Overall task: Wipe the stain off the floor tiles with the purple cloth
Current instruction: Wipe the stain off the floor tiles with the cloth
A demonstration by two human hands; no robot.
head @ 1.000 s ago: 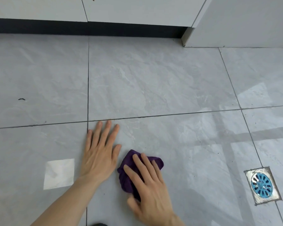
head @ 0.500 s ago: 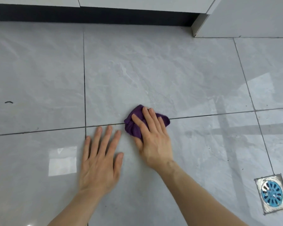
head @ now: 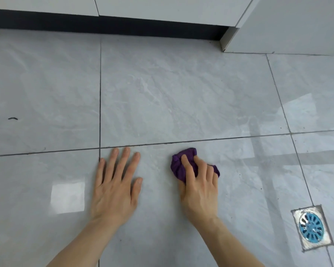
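The purple cloth (head: 178, 165) is bunched up on the grey floor tiles (head: 162, 97), just below a dark grout line. My right hand (head: 199, 185) presses down on it, fingers curled over the cloth and covering most of it. My left hand (head: 115, 185) lies flat on the same tile to the left, fingers spread, holding nothing. Faint pale streaks show on the tile between the two hands; no distinct stain stands out there.
A square metal floor drain with a blue grate (head: 311, 227) sits at the lower right. White cabinets with a dark toe-kick (head: 104, 26) run along the far edge, and a white panel corner (head: 225, 43) juts out at the upper right. A small dark mark (head: 13, 118) lies far left.
My right hand has drawn the cloth back from the grout line and shifted it right, away from my left hand. The left hand has stayed flat on the tile.
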